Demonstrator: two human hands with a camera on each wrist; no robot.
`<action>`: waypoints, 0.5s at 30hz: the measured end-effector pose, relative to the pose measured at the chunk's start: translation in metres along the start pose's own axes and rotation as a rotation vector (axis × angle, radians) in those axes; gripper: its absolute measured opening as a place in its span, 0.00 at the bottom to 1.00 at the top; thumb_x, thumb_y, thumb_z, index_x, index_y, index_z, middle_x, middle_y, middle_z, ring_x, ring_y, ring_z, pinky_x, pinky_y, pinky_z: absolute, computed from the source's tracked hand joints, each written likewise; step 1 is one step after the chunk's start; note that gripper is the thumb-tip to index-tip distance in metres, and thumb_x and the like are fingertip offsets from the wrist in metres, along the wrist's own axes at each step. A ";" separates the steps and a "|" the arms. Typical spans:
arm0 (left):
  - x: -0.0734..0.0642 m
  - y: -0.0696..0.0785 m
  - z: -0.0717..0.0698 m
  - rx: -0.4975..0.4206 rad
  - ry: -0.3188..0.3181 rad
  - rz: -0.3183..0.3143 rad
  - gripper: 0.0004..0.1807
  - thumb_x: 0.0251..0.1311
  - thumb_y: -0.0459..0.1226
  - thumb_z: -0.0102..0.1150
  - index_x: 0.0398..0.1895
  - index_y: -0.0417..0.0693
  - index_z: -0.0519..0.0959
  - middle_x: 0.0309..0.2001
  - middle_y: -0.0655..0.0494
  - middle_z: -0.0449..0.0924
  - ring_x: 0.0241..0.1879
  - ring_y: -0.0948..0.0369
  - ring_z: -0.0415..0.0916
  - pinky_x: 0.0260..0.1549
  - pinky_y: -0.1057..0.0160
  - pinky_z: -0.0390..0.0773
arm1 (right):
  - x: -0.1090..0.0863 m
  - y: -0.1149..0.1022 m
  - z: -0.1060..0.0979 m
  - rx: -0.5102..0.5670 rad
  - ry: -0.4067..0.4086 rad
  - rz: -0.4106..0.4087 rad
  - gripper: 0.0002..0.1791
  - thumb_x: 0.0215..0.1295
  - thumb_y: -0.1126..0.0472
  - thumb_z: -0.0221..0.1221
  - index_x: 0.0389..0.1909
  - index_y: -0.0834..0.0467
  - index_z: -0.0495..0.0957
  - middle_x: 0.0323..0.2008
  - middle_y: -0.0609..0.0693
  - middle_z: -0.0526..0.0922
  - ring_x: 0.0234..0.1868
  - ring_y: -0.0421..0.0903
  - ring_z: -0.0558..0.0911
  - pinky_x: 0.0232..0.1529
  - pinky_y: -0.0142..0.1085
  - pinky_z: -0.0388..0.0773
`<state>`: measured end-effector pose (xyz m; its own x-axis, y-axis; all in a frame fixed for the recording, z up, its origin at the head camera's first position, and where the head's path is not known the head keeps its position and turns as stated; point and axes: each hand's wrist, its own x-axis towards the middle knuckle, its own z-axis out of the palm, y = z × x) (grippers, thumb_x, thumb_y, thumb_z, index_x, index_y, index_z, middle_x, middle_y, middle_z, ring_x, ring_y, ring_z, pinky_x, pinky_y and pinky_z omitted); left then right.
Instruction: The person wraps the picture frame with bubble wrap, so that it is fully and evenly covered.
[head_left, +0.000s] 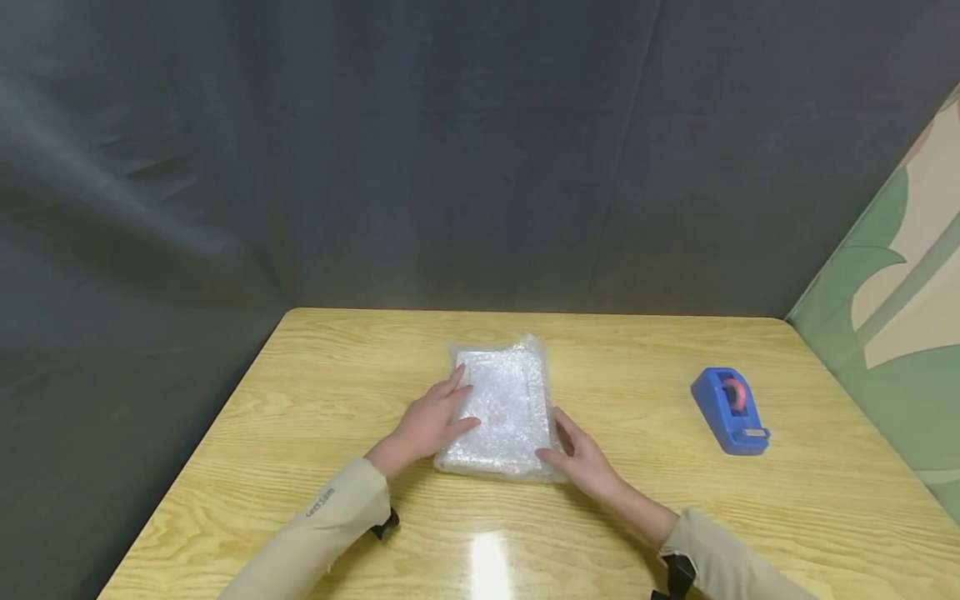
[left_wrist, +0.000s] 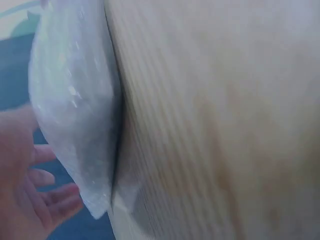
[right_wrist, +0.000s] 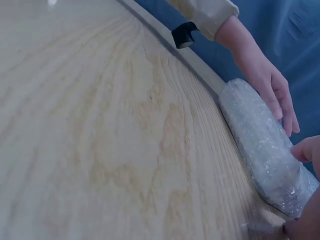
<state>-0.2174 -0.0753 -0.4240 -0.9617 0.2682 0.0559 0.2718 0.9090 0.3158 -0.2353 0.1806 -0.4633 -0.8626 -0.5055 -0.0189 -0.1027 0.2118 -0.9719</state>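
A flat rectangular package in clear bubble wrap (head_left: 506, 408) lies on the wooden table in the head view. My left hand (head_left: 431, 425) rests over its left edge, fingers extended and spread on the top. At the lower right corner is my right hand (head_left: 588, 467), its thumb on the wrap and its fingers along the right side. In the left wrist view, the wrapped package (left_wrist: 75, 100) bulges beside the left hand (left_wrist: 22, 175). The right wrist view shows the package's near side (right_wrist: 260, 145), with the left hand (right_wrist: 267, 82) beyond it.
A blue tape dispenser (head_left: 731, 412) with a pinkish roll stands on the right of the table (head_left: 322, 375). A dark curtain (head_left: 450, 167) hangs behind and to the left. Patterned green and beige fabric (head_left: 892, 292) borders the right side.
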 end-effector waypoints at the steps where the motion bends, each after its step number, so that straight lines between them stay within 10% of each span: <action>1: -0.005 0.003 -0.001 -0.002 0.003 0.004 0.35 0.61 0.54 0.47 0.64 0.40 0.63 0.70 0.45 0.44 0.64 0.45 0.55 0.55 0.47 0.66 | -0.001 0.000 0.000 0.008 0.002 0.003 0.42 0.59 0.65 0.58 0.66 0.73 0.44 0.67 0.68 0.47 0.66 0.61 0.51 0.64 0.46 0.51; 9: -0.043 0.009 -0.002 -0.129 -0.060 -0.049 0.38 0.62 0.55 0.44 0.68 0.41 0.53 0.69 0.40 0.44 0.64 0.43 0.55 0.57 0.45 0.63 | -0.007 -0.001 0.003 0.093 0.008 0.039 0.41 0.58 0.67 0.57 0.66 0.73 0.44 0.67 0.67 0.46 0.67 0.60 0.49 0.64 0.45 0.51; 15: -0.045 0.009 0.003 -0.194 -0.089 -0.053 0.40 0.63 0.53 0.46 0.69 0.38 0.48 0.69 0.40 0.46 0.66 0.47 0.50 0.62 0.49 0.56 | -0.008 -0.004 0.007 0.112 0.037 0.066 0.39 0.59 0.67 0.55 0.66 0.72 0.45 0.68 0.66 0.47 0.67 0.60 0.49 0.65 0.47 0.50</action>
<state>-0.1714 -0.0779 -0.4266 -0.9654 0.2566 -0.0462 0.2014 0.8464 0.4930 -0.2244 0.1784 -0.4610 -0.8836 -0.4620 -0.0767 0.0087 0.1477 -0.9890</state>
